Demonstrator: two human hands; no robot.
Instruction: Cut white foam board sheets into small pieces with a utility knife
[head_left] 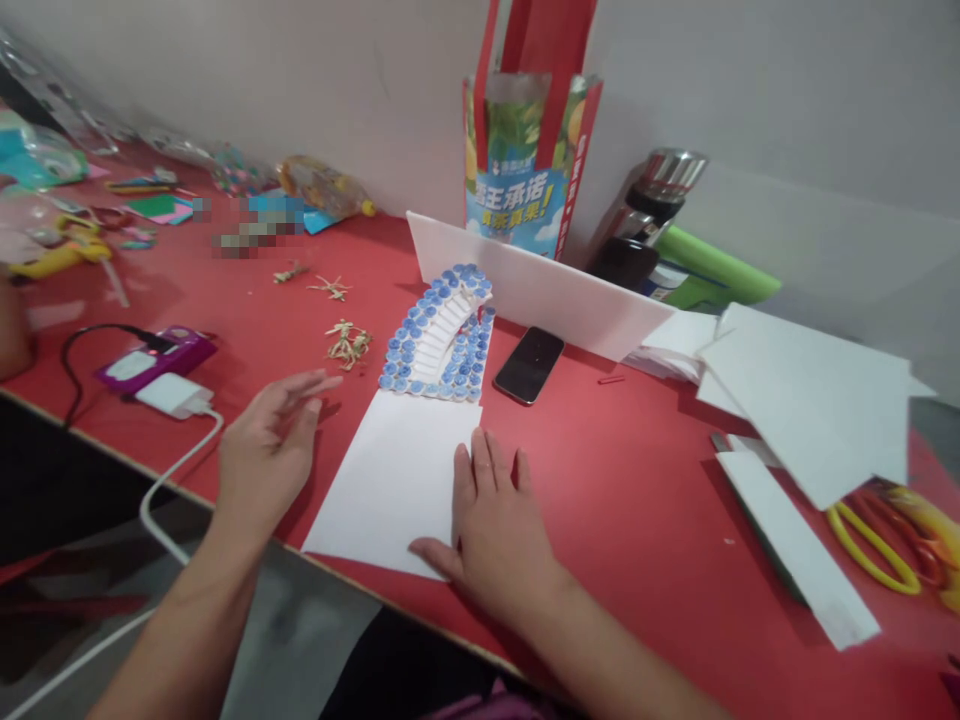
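My right hand lies flat with fingers spread, on the right edge of a white sheet and partly on the red table. To the sheet's left, my left hand hovers with its fingers loosely bent and apart, and no held thing shows in it. Touching the sheet's far edge is a panel of blue discs with a white stair-like strip in its middle. Several small bundles of tan twisted strands lie beyond my left hand. A dark phone rests right of the panel.
A white board stands on edge before a printed bag and a flask. White boards and yellow-handled scissors are at right. A purple power strip with a white cable and a yellow glue gun are left.
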